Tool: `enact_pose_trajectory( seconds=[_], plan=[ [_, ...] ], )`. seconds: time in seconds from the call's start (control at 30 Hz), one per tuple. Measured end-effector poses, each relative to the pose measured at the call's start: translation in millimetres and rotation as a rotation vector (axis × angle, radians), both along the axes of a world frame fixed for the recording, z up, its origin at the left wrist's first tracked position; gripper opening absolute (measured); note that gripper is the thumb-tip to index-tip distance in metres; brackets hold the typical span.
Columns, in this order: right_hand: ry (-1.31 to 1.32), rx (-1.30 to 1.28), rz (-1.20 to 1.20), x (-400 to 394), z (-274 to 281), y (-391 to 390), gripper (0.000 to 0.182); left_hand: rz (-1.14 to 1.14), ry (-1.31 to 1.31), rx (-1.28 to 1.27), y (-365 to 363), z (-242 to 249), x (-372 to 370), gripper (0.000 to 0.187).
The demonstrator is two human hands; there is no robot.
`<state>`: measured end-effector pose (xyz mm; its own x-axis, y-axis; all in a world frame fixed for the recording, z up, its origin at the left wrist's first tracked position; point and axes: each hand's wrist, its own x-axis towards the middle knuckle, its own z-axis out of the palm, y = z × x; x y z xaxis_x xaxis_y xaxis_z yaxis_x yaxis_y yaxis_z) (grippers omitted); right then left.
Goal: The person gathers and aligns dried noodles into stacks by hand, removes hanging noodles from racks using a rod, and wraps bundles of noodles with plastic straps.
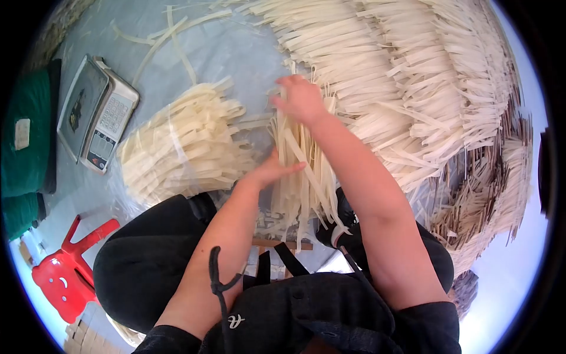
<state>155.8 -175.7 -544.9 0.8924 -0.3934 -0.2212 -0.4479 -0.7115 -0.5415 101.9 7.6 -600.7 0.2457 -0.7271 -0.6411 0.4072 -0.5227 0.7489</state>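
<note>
Between my knees stands a loose bunch of pale flat strips (300,189). My left hand (272,170) is at its left side, with the thumb laid across the strips and the other fingers partly hidden behind them. My right hand (300,101) is over the upper end of the bunch, its fingers apart and pointing left; no strip is plainly gripped in it. To the left lies a thick bundle of similar strips (183,141) with clear plastic around it. A large layered pile of strips (401,71) fills the upper right.
A digital scale (109,118) rests on the grey floor covering (239,56) at the left. Beyond it are green bags (26,135). A red stool (68,280) stands at the lower left. Darker-ended strips (483,194) are stacked at the right. Some loose strips lie at the top.
</note>
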Motion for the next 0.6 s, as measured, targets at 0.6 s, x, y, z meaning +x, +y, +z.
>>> enact_pose_trajectory(
  seconds=[0.6],
  plan=[
    [0.695, 0.042, 0.344, 41.0, -28.9, -54.1, 0.054, 0.378, -0.109, 0.159, -12.6, -19.7, -25.9, 0.118]
  ],
)
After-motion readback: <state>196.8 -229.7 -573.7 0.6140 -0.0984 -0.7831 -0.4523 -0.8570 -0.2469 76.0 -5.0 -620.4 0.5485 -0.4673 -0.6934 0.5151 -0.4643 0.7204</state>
